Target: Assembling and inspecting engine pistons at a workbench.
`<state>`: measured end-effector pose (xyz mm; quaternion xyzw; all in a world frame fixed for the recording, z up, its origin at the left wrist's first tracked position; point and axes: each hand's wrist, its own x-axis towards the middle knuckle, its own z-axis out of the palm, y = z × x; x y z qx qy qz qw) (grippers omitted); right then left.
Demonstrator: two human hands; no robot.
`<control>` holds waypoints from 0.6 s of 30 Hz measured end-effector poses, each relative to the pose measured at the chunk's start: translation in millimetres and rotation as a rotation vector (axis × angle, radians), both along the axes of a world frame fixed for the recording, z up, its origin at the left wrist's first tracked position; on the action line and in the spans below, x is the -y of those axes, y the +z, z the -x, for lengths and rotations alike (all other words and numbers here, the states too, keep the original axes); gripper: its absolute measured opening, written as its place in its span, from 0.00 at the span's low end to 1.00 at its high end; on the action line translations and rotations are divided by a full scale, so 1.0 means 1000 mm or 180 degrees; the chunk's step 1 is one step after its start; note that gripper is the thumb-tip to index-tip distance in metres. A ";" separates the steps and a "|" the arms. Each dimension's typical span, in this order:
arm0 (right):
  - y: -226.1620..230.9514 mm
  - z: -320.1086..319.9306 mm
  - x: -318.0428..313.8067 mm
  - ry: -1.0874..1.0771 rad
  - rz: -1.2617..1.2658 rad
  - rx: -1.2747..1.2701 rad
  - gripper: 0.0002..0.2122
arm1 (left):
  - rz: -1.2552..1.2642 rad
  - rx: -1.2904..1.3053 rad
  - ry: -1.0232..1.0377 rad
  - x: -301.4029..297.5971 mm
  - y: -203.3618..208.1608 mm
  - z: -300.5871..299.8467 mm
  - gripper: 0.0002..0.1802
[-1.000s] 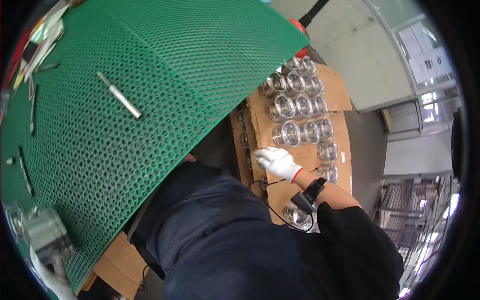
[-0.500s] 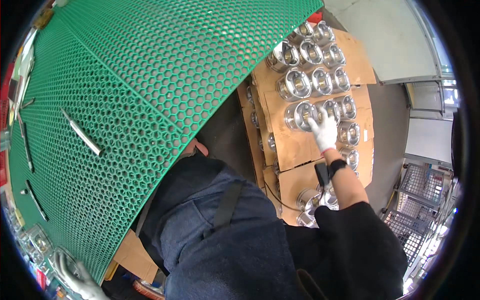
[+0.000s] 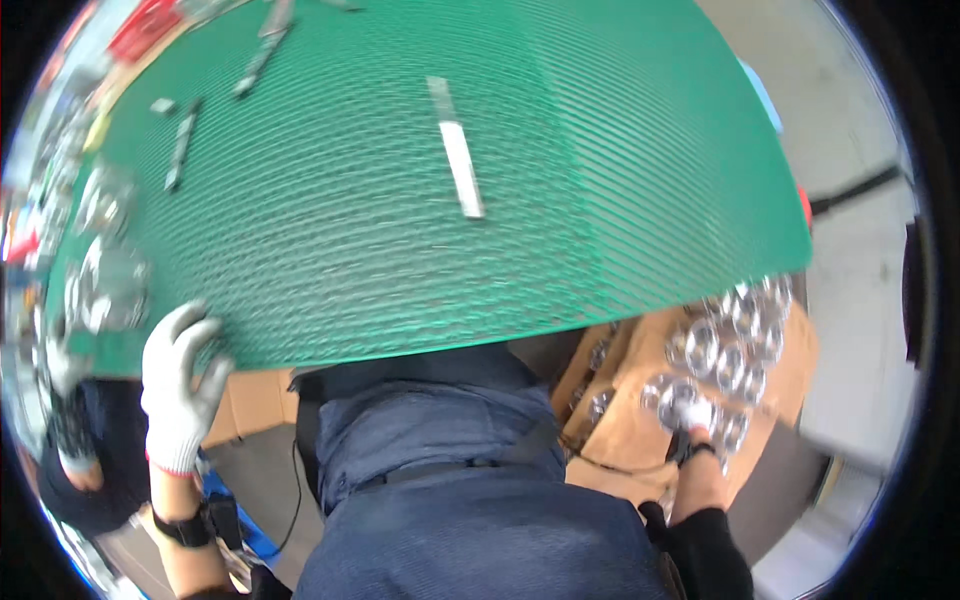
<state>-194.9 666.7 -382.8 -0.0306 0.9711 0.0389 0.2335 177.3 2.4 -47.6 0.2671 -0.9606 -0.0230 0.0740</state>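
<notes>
My left hand (image 3: 180,385), in a white glove with a red-edged cuff, is raised at the near left edge of the green mat (image 3: 340,270). Its fingers are spread and slightly curled, with nothing between them. Close by it on the mat stands a shiny metal piston (image 3: 112,285), with another piston (image 3: 105,195) behind. Far to the right, my right hand (image 3: 695,412), also white-gloved, reaches down to a piston (image 3: 678,395) in the rows on brown cardboard (image 3: 640,370). Motion blur hides how those fingers meet the piston.
A light-handled tool (image 3: 460,168) lies mid-mat, with dark slim tools (image 3: 183,145) further left. At the left, another person's gloved hand (image 3: 66,368) and dark sleeve are near the mat's corner. A cable (image 3: 295,495) hangs above the floor at lower left.
The view has swung left, so the mat spans the top and the pistons on cardboard sit at lower right. My left hand now shows plainly. My right hand remains among the pistons.
</notes>
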 end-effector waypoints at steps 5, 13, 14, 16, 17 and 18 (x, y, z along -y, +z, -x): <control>0.026 -0.049 0.021 -0.0615 0.1013 0.0121 0.20 | -0.0181 -0.0569 -0.0060 0.021 -0.012 -0.007 0.21; 0.239 -0.121 0.198 -0.0082 0.1298 -0.0362 0.18 | -0.0490 -0.1275 -0.0144 0.075 -0.043 -0.020 0.20; 0.279 -0.133 0.223 -0.0021 0.1495 -0.0503 0.18 | -0.0581 -0.1372 -0.0166 0.075 -0.048 -0.020 0.20; 0.328 -0.138 0.247 0.1095 0.1709 -0.0819 0.17 | -0.0384 -0.1585 -0.0264 0.077 -0.057 -0.025 0.19; 0.357 -0.142 0.267 0.1453 0.1631 -0.0965 0.18 | -0.0579 -0.1610 -0.0223 0.077 -0.055 -0.027 0.19; 0.381 -0.143 0.291 0.1837 0.1551 -0.1081 0.18 | -0.0761 -0.1619 -0.0157 0.075 -0.052 -0.028 0.18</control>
